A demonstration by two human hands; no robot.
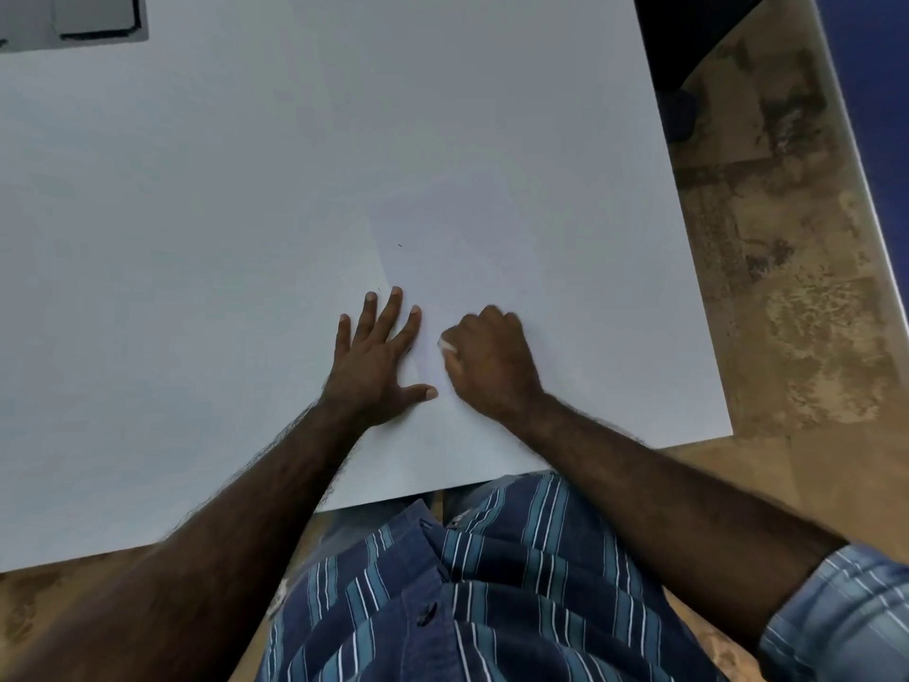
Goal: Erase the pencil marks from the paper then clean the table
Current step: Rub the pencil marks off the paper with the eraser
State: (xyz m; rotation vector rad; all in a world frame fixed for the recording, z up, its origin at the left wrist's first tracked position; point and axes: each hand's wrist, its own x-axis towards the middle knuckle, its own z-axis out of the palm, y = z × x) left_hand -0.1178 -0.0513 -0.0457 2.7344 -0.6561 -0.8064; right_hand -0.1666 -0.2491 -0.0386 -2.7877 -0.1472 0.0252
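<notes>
White counter [196, 238], paper [492, 248] with a small dark mark [400, 245], left hand [378, 361] flat on paper, fingers spread, right hand [492, 366] fingers curled round white eraser [446, 345]

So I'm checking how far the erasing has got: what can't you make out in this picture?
- Eraser: head view shows only a white tip; the right hand curls round the rest.
- Pencil marks: the paper looks blank; any faint marks are too small, or hidden under the left hand.
- Dark object at top left: cut off by the frame edge.
</notes>
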